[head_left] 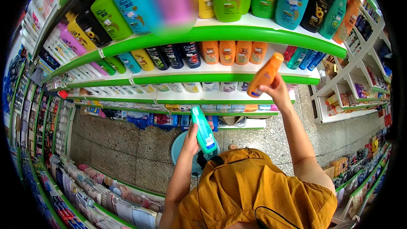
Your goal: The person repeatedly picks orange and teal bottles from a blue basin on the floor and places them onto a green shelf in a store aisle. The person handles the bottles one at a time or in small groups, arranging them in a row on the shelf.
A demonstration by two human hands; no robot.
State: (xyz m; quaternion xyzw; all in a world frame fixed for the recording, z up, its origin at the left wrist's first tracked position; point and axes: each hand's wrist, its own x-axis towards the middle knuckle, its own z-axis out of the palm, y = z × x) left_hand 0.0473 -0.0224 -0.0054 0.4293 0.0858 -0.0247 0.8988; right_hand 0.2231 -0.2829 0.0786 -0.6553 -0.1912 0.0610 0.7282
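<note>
My left hand (191,140) is closed round a teal shampoo bottle (204,129), held low in front of my body and slightly tilted. In my right hand (277,90) is an orange shampoo bottle (265,75), leaning with its cap up and to the right. It is in front of the edge of the second shelf (237,77). Just left of it on that shelf stands a row of similar orange bottles (227,52). Right of it are teal bottles (296,58) and blue bottles (312,60).
The top shelf (169,38) carries large pump and shampoo bottles in many colours. A blue round basin or stool (179,146) stands on the speckled floor (140,150) below my left hand. More goods racks (360,76) rise at the right, and packed shelves (106,186) lie behind at the left.
</note>
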